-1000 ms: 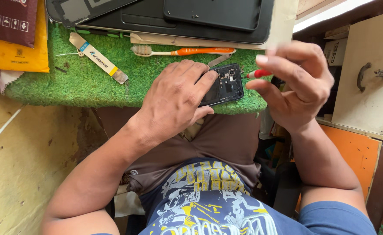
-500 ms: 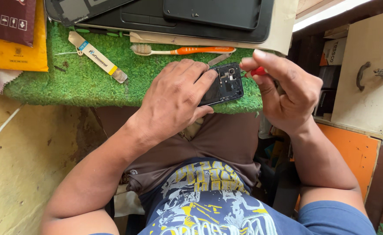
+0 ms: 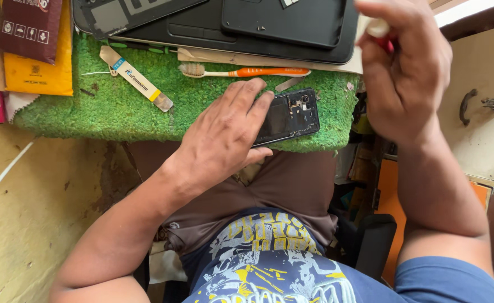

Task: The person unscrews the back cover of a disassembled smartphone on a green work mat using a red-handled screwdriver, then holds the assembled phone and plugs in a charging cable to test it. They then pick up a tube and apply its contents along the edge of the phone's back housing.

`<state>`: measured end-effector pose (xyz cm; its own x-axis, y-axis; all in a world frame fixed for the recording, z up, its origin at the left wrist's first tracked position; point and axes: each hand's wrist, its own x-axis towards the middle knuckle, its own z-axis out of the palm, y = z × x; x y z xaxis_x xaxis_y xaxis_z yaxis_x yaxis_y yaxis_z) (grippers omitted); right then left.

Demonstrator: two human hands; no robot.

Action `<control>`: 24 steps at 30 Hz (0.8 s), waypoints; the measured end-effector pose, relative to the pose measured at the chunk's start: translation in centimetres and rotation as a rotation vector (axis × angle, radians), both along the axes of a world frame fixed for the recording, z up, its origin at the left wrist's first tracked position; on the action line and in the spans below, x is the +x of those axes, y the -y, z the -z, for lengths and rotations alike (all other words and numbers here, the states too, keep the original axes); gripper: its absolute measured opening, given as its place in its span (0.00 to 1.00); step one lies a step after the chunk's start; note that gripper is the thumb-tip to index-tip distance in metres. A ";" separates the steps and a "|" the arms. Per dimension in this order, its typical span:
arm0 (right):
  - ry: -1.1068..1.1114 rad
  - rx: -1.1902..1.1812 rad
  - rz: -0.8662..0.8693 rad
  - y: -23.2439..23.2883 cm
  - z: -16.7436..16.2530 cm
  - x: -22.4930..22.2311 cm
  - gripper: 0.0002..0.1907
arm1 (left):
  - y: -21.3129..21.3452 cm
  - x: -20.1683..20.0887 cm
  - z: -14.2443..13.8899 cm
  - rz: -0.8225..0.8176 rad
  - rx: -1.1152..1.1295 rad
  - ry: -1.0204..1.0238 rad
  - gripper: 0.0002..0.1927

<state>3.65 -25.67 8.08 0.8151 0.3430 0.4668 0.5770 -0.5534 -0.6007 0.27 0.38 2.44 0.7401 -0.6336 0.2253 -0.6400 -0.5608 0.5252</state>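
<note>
Change: the right hand (image 3: 407,73) has lifted up and away from the opened phone (image 3: 289,115), which it was touching half a second ago; the left hand (image 3: 224,134) has stayed put.
Right hand: raised, curled around a small red-handled tool (image 3: 382,35).
Left hand: fingers spread flat, pressing the phone down.
Phone: back open, at the near edge of the green turf mat (image 3: 90,112).
Packages: yellow packet (image 3: 39,67) and dark red packet (image 3: 28,28), upper left.
Label: cream strip tool (image 3: 137,78) with blue and yellow bands, beside an orange toothbrush (image 3: 247,72).
</note>
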 end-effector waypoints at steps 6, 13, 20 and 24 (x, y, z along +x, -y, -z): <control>-0.158 -0.369 -0.086 -2.2 -0.2 4.9 0.05 | -0.5 -0.1 -0.2 -0.003 -0.049 -0.062 0.45; -0.107 -0.526 -0.228 -4.6 0.1 7.8 0.07 | -0.4 0.0 -0.4 0.004 -0.065 -0.046 0.45; -0.055 -0.691 -0.260 -5.3 -0.1 8.6 0.08 | -0.3 0.1 0.0 0.012 -0.066 -0.033 0.44; -0.059 -0.783 -0.270 -5.7 0.0 9.2 0.08 | -0.3 0.1 -0.1 0.013 -0.065 -0.041 0.44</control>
